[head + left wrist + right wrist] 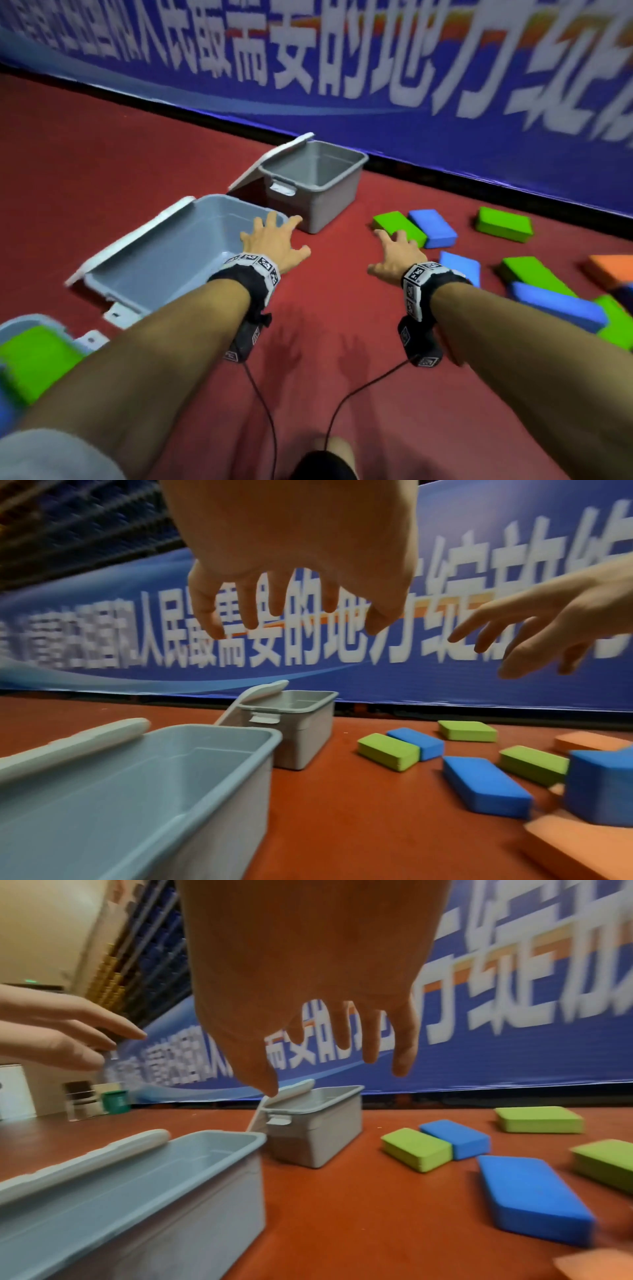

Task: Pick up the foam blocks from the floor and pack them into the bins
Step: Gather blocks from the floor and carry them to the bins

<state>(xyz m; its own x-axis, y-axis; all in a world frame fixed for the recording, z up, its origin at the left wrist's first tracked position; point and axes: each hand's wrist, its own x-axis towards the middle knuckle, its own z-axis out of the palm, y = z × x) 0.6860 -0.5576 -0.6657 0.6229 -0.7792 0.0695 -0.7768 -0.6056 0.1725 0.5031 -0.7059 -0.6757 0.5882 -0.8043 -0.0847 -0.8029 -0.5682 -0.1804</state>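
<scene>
- Rectangular foam blocks in green, blue and orange lie scattered on the red floor (342, 394) to the person's right, near the base of a blue banner with white lettering (376, 68).
- A green foam block (399, 226) and a blue foam block (433, 228) lie flat, side by side and touching, closest to the bins; another green block (503, 224) sits apart, nearer the banner.
- A second blue block (460, 267) lies just behind the right wrist, and further right a green block (534, 274), a long blue block (556, 306) and an orange block (613, 270) overlap in a loose pile.
- The right hand (399, 258) hovers palm down above the floor with its fingers spread and straight, reaching over the near end of the green-and-blue pair and gripping nothing.
- The left hand (274, 240) is stretched out, fingers splayed apart, above the right-hand corner of a light blue-grey plastic bin (164, 260), holding nothing.
- That bin stands open with its white lid (133, 236) leaning off its far side.
- Just beyond it a smaller grey plastic bin (313, 185) also stands open, its white lid (270, 161) tipped against its left side.
- At the lower left edge of the head view a third bin (20, 323) holds a green block (37, 359).
- Both wrists wear black straps with black-and-white marker bands (416, 284), cables trailing back.
</scene>
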